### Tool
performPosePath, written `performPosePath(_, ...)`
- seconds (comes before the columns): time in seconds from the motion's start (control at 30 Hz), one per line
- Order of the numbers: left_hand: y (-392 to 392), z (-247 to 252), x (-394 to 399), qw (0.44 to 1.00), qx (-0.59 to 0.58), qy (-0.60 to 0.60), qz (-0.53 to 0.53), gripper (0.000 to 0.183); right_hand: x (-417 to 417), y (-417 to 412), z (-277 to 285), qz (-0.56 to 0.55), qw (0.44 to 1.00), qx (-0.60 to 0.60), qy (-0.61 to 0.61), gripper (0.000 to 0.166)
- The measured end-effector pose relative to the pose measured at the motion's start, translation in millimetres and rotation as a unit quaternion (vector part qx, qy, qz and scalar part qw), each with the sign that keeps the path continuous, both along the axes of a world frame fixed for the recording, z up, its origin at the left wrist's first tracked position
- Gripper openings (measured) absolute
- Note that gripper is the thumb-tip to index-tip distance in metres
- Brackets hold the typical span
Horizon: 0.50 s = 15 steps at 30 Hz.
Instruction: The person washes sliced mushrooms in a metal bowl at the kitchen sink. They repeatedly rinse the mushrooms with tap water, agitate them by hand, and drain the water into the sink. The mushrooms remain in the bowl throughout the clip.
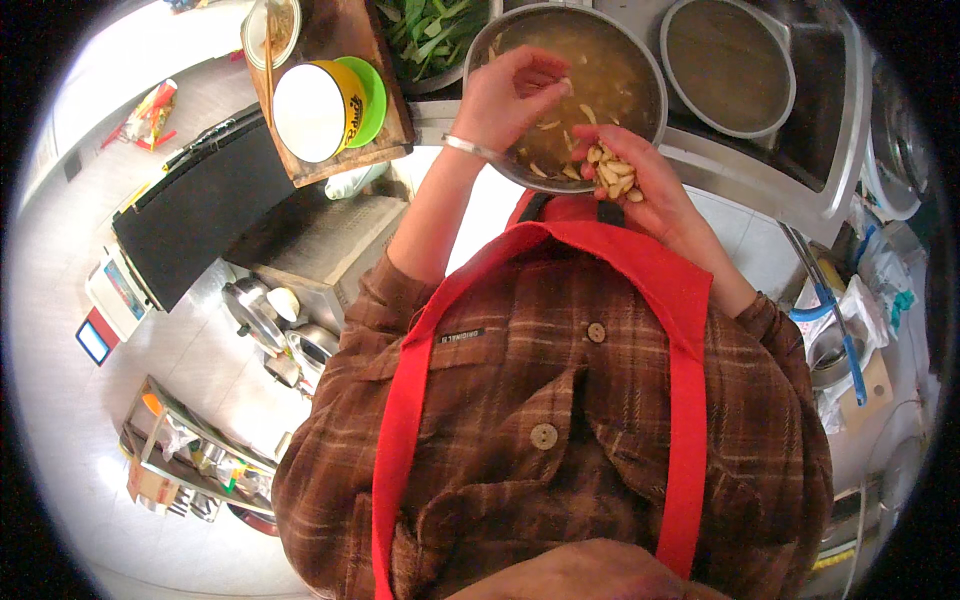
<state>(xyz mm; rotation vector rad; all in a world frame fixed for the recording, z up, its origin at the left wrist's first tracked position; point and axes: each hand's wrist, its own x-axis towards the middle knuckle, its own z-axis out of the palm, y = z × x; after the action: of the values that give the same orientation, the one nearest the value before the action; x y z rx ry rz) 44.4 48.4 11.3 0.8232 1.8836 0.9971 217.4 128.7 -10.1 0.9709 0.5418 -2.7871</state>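
Note:
A wide metal pan [651,112] lies before me, holding cloudy brown liquid with pale slivers floating in it. In my right hand [651,169], at the pan's near right rim, I hold a small heap of peeled garlic cloves [616,172]. My left hand [517,94], with a bracelet on the wrist, hovers over the pan's left half. Its thumb and fingers are drawn together above the liquid. Something small and pale shows at those fingertips, but I cannot tell whether it is a garlic piece or a nail.
Right of the pan, a round vessel [726,71] of dark liquid sits in a metal basin. Green leaves [435,34] fill a container at the upper left. A wooden board [330,26] bears a yellow tub [319,112], a green lid [371,105] and a bowl with chopsticks [281,30].

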Motion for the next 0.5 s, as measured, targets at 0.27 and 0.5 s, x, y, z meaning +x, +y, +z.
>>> performPosePath(0.27, 1, 23, 27, 0.990, 0.101, -0.094, 0.010, 0.021, -7, 13, 22, -0.063, 0.998, -0.028, -0.012, 0.030)
performPosePath(0.5, 3, 29, 28, 0.990, 0.067, -0.125, -0.017, 0.023, -7, 17, 25, -0.033, 0.998, 0.060, -0.015, 0.022)
